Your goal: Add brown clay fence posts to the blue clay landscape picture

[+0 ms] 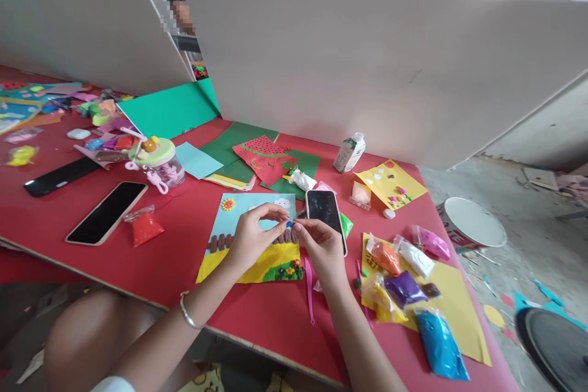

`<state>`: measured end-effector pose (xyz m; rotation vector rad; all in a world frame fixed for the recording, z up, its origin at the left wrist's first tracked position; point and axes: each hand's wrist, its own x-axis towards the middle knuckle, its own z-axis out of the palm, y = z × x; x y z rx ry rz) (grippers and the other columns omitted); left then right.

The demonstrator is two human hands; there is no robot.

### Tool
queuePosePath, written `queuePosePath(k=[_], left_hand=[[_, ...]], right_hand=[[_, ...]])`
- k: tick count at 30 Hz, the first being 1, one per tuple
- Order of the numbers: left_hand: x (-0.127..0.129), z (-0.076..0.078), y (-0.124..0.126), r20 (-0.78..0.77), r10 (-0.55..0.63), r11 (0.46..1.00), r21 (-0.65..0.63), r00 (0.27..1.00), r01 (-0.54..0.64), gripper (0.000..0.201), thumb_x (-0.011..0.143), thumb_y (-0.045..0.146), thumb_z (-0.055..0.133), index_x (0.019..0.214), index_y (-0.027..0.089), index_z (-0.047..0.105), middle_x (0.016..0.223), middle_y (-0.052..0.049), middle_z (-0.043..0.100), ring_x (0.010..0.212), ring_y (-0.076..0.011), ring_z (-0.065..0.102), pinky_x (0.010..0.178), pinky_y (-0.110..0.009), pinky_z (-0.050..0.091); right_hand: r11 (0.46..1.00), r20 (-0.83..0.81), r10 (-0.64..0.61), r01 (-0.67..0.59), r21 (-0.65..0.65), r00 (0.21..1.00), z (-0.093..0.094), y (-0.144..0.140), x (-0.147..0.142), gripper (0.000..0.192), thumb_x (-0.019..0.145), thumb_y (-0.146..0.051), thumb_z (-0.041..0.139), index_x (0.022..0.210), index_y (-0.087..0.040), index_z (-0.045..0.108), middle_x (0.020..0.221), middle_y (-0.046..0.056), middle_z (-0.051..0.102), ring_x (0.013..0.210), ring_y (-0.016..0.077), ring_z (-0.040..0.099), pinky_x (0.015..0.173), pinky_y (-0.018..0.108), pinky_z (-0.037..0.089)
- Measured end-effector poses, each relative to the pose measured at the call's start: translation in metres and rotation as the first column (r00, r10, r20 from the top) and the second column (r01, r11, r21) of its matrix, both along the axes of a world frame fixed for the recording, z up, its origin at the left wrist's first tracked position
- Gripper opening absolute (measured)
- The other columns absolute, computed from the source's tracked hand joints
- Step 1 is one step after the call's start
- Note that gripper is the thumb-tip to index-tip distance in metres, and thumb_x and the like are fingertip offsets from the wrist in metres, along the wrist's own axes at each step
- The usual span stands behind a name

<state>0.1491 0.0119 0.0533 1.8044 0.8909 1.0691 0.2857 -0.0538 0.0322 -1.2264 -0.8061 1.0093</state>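
Head view, frame centre: left hand & right hand meet fingertip to fingertip, both pinching a tiny blue clay bit just above the clay picture card on the red table. Black phone lies touching behind right hand. Clay bags lower right: orange, white, purple, blue. Pink tool lies below the card
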Motion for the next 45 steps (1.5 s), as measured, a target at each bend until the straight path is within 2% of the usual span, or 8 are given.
queuePosePath(k=[3,9,14,17,21,27,35,45], left_hand=[[-0.002,-0.003,0.002,-0.060,-0.046,0.998,-0.043,0.997,0.043,0.024,0.075,0.034,0.072,0.094,0.018,0.071,0.087,-0.005,0.074,0.083,-0.0191,0.069,0.078,-0.031,0.057],[-0.005,-0.002,0.006,-0.148,-0.053,0.993,-0.115,0.987,0.036,0.018,0.077,0.034,0.068,0.077,0.017,0.073,0.078,-0.005,0.073,0.077,-0.0194,0.068,0.075,-0.029,0.054],[-0.006,0.000,0.008,-0.116,-0.082,0.983,-0.170,0.990,0.061,0.017,0.076,0.032,0.066,0.074,0.016,0.072,0.076,-0.005,0.072,0.074,-0.0177,0.067,0.072,-0.027,0.054],[-0.008,-0.002,0.010,-0.089,-0.098,0.978,-0.194,0.991,0.079,0.018,0.077,0.031,0.065,0.085,0.016,0.072,0.086,-0.006,0.073,0.082,-0.0178,0.068,0.076,-0.027,0.055],[-0.010,-0.003,0.010,-0.096,-0.110,0.976,-0.199,0.989,0.089,0.030,0.078,0.028,0.063,0.106,0.017,0.068,0.103,-0.008,0.072,0.090,-0.0177,0.067,0.082,-0.028,0.055],[-0.004,-0.007,0.009,-0.080,-0.147,0.975,-0.181,0.986,0.130,0.023,0.076,0.034,0.069,0.091,0.017,0.072,0.096,-0.007,0.072,0.084,-0.0171,0.067,0.079,-0.027,0.055],[0.000,-0.008,0.009,-0.045,-0.130,0.987,-0.100,0.991,0.125,0.018,0.080,0.032,0.065,0.076,0.016,0.071,0.079,-0.005,0.070,0.076,-0.0151,0.066,0.071,-0.024,0.053],[-0.009,-0.005,0.012,-0.082,-0.170,0.971,-0.187,0.982,0.152,0.022,0.081,0.033,0.062,0.091,0.017,0.073,0.096,-0.009,0.072,0.090,-0.0196,0.067,0.080,-0.028,0.054]], right_hand=[[1.000,-0.022,-0.015,0.015,0.004,1.000,0.001,0.000,0.001,0.028,0.068,-0.045,0.076,0.081,-0.020,0.073,0.084,0.007,0.075,0.081,0.0221,0.069,0.076,0.035,0.055],[0.999,0.037,-0.038,0.039,-0.023,0.999,0.001,-0.001,0.001,0.032,0.067,-0.046,0.076,0.081,-0.018,0.073,0.080,0.007,0.075,0.076,0.0209,0.070,0.070,0.032,0.056],[0.998,0.084,-0.049,0.052,-0.031,0.995,0.000,-0.001,0.002,0.031,0.069,-0.045,0.075,0.084,-0.018,0.074,0.083,0.008,0.075,0.077,0.0214,0.070,0.070,0.031,0.056],[0.998,0.092,-0.045,0.048,-0.033,0.995,0.000,-0.001,0.004,0.030,0.070,-0.044,0.074,0.086,-0.018,0.074,0.086,0.008,0.076,0.081,0.0225,0.071,0.072,0.031,0.056],[0.999,0.087,-0.045,0.047,-0.018,0.995,0.000,-0.001,0.007,0.029,0.071,-0.042,0.074,0.087,-0.018,0.074,0.089,0.008,0.076,0.084,0.0239,0.071,0.072,0.032,0.057],[0.999,0.058,0.039,-0.039,0.010,0.998,-0.001,-0.001,0.003,0.028,0.072,-0.040,0.074,0.091,-0.019,0.073,0.097,0.008,0.075,0.090,0.0236,0.071,0.080,0.034,0.057],[1.000,0.089,-0.001,-0.001,0.023,0.996,0.001,-0.001,0.002,0.031,0.069,-0.042,0.076,0.089,-0.018,0.070,0.084,0.007,0.075,0.079,0.0208,0.072,0.072,0.031,0.059],[1.000,0.074,-0.015,0.015,0.009,0.997,0.000,0.001,0.006,0.032,0.068,-0.047,0.075,0.082,-0.019,0.070,0.079,0.007,0.074,0.075,0.0209,0.071,0.065,0.030,0.057]])
